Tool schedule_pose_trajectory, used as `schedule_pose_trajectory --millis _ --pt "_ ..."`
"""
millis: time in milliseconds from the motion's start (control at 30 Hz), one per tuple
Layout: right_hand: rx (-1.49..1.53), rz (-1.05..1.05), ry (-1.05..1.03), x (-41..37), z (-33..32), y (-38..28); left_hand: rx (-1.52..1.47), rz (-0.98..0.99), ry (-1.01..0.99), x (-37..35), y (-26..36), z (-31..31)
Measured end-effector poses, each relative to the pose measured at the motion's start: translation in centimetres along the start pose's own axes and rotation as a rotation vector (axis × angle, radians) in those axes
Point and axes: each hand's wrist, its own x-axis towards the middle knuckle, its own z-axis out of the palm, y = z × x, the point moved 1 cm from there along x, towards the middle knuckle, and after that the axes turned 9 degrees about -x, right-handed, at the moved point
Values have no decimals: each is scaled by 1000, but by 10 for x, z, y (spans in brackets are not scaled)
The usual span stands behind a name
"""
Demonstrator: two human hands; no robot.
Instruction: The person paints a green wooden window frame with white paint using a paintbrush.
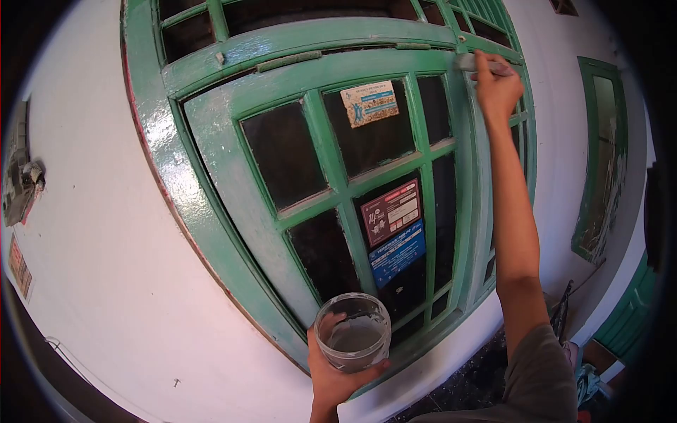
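Note:
Low in the view, my left hand (337, 381) is wrapped round a clear round container (352, 333) with pale greyish paint inside. My right arm reaches up, and my right hand (498, 88) grips a brush (471, 64) whose bristle end is at the green frame post (465, 106), near the window's upper right corner. Beside it is a green window sash (338, 182) with dark panes. A beige sticker (370, 103) is on an upper pane, and maroon (392, 213) and blue (398, 254) stickers are on a middle one.
White wall (84, 233) surrounds the frame. Another green-framed window (603, 155) is at the right, above a green door or panel (624, 310). Cloth-like items (587, 384) lie at the lower right. A nail (176, 383) sticks out of the wall at the lower left.

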Motion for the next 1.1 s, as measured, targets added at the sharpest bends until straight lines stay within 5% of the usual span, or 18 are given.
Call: schedule_pose_trajectory --millis 133,333,767,1100 --pt "250 -223 -47 -40 19 -41 -40 9 -31 4 -4 11" --pt "801 4 -424 -73 -17 -113 -4 3 -49 6 -9 18" --pt "427 82 -10 -13 -7 -10 -23 -16 -22 5 -8 20" --pt "746 59 -267 -35 -30 -72 41 24 -60 13 -2 35"
